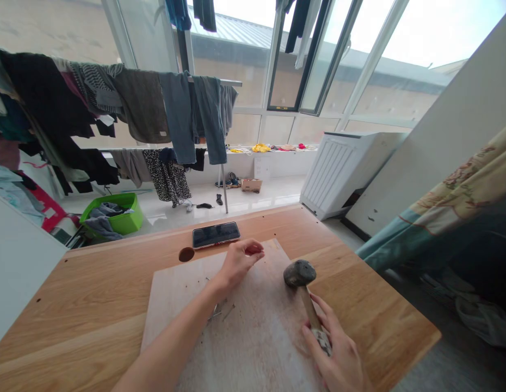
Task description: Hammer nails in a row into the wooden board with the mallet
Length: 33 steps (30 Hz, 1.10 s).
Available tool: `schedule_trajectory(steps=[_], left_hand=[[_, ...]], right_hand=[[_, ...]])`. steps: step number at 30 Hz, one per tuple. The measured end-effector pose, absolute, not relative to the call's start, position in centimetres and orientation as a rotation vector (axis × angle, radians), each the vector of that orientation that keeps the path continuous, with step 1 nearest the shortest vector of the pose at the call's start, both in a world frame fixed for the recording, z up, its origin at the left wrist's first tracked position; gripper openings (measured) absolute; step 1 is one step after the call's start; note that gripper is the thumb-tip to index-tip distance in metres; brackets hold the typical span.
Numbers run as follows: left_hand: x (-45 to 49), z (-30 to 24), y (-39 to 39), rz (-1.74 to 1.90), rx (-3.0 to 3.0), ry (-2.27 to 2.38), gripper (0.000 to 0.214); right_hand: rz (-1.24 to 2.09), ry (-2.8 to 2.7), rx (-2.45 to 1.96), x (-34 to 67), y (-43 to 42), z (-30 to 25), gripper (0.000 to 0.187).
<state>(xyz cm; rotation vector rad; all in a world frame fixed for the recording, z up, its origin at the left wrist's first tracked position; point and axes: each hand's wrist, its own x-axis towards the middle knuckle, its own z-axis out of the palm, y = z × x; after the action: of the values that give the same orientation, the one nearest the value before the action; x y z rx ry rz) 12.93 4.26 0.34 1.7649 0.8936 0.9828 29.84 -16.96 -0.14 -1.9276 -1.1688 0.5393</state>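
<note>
Table (93, 294): wooden, bearing the board (253, 340), which lies flat. Hammer (308, 305): at the board's right side, head foremost; the right hand (337, 345) has its grip closed around the handle. Left hand (241, 261): at the board's far end, fingers curled; cannot tell whether its grip has hold of anything. Phone (216, 235): on the table, beyond the board. Nails (228, 312): loose on the board.

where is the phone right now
In the head view, the phone lies left of centre near the far edge of the table, just beyond the board and right of the round hole.
</note>
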Motion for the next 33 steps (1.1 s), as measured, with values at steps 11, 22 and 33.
schedule_trajectory(steps=[11, 22, 33], left_hand=[[13.8, -0.6, 3.6, 0.887, 1.882, 0.891, 0.010], [13.9, -0.5, 3.6, 0.867, 1.843, 0.878, 0.026], [12.8, 0.6, 3.9, 0.810, 1.926, 0.883, 0.039]], right_hand=[[1.117, -1.123, -1.922, 30.8, -15.3, 2.2, 0.077], [1.043, -1.176, -1.619, 28.5, -11.2, 4.1, 0.055], [1.046, -1.105, -1.660, 28.3, -12.8, 2.0, 0.060]])
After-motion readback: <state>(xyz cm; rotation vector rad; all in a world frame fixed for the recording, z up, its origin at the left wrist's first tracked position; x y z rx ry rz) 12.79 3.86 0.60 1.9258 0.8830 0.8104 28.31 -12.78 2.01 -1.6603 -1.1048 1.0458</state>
